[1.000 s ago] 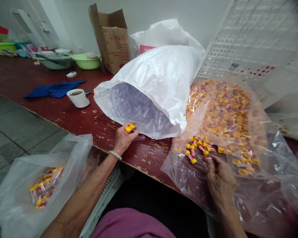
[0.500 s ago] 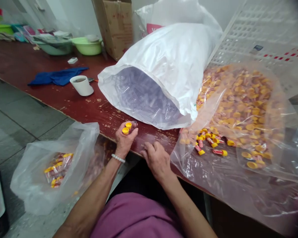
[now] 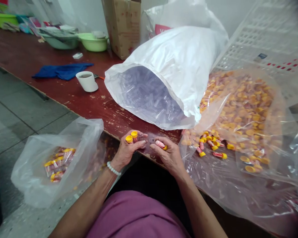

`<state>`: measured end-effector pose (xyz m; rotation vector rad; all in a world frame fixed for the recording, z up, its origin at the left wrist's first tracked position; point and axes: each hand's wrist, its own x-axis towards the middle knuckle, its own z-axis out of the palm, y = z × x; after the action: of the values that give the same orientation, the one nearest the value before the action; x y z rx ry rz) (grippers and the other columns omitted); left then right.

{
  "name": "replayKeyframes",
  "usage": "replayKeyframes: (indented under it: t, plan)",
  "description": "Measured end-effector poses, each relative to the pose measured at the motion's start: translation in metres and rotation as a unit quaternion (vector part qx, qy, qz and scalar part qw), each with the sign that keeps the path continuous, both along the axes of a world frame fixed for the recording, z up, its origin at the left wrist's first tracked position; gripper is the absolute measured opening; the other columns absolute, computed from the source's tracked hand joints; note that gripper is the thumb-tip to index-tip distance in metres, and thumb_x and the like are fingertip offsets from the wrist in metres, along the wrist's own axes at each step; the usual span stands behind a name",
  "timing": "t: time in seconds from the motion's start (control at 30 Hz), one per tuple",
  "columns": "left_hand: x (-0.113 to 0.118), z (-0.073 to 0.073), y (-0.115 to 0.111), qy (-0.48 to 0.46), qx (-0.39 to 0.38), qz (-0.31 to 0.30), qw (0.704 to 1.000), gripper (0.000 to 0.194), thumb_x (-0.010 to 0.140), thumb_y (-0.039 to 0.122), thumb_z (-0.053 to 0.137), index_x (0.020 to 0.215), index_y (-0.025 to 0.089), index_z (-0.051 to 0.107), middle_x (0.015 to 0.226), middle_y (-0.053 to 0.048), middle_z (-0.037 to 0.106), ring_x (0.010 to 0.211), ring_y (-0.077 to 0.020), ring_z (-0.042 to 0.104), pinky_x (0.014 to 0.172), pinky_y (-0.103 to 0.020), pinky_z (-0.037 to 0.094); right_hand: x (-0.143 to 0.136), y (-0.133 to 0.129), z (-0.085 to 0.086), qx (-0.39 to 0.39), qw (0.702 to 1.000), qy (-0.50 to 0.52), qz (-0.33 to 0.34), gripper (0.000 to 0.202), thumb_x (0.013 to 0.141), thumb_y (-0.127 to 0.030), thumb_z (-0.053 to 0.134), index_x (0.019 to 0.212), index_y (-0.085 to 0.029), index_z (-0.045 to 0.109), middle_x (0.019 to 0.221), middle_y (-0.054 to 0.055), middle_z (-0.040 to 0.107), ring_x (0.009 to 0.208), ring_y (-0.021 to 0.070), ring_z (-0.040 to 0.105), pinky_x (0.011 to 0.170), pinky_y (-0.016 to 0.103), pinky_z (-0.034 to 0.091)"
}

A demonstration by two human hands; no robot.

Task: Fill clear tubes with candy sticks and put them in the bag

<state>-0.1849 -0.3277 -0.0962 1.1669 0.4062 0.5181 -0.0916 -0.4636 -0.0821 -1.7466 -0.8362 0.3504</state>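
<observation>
My left hand (image 3: 124,152), with a bead bracelet at the wrist, is closed around clear plastic tubes with yellow caps (image 3: 134,134). Two caps show above its fingers, and clear tube walls stick out by the thumb; how many tubes it holds I cannot tell. Close by on the right, my right hand (image 3: 172,158) pinches a small red-and-white piece with a yellow cap (image 3: 161,144). A small gap lies between the hands, over the table's front edge. Beyond them, a white sack (image 3: 169,53) lies with its mouth towards me, full of clear tubes (image 3: 149,94).
To the right, a clear plastic bag (image 3: 213,185) spreads under a pile of yellow-capped pieces (image 3: 238,102). A translucent bag (image 3: 29,168) at lower left holds several filled tubes. A white cup (image 3: 87,83), blue cloth (image 3: 62,71), carton (image 3: 125,29) and white crate (image 3: 260,39) stand around.
My right hand has turned and come up, and the red-and-white capped piece now shows in its fingers. My left hand still grips the capped tubes. The view has shifted slightly.
</observation>
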Motion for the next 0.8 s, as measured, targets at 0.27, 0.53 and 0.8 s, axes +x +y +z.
replayKeyframes:
  t: [0.27,0.53,0.8]
  plan:
    - [0.0,0.008,-0.021,-0.023,-0.013,-0.041,0.999,0.038,0.064,0.015,0.076,0.098,0.018,0.059,0.09,-0.001,0.069,0.08,-0.0135,0.063,0.074,-0.024,0.049,-0.018,-0.007,0.001,0.105,0.958,0.266,-0.024,0.033,0.078,-0.044,0.064,0.099,-0.02,0.061,0.055,-0.008,0.045,0.043,0.0048,0.036,0.041,0.018,0.035]
    - [-0.003,0.009,-0.022,0.017,0.071,-0.08,0.994,0.041,0.068,0.02,0.074,0.106,0.016,0.063,0.097,-0.005,0.068,0.087,-0.0183,0.063,0.078,-0.028,0.05,-0.016,-0.019,0.003,0.039,0.988,0.145,-0.032,0.028,0.084,-0.042,0.057,0.103,-0.022,0.06,0.064,-0.003,0.053,0.05,0.0088,0.046,0.047,0.022,0.042]
    - [-0.002,0.018,-0.017,0.088,0.286,-0.13,0.945,0.046,0.074,0.022,0.066,0.118,0.018,0.053,0.104,-0.006,0.066,0.089,-0.0183,0.063,0.076,-0.026,0.049,-0.004,-0.023,-0.003,-0.009,0.998,-0.052,0.041,0.037,0.083,-0.035,0.061,0.12,-0.03,0.058,0.1,0.004,0.063,0.088,0.0179,0.061,0.077,0.032,0.05]
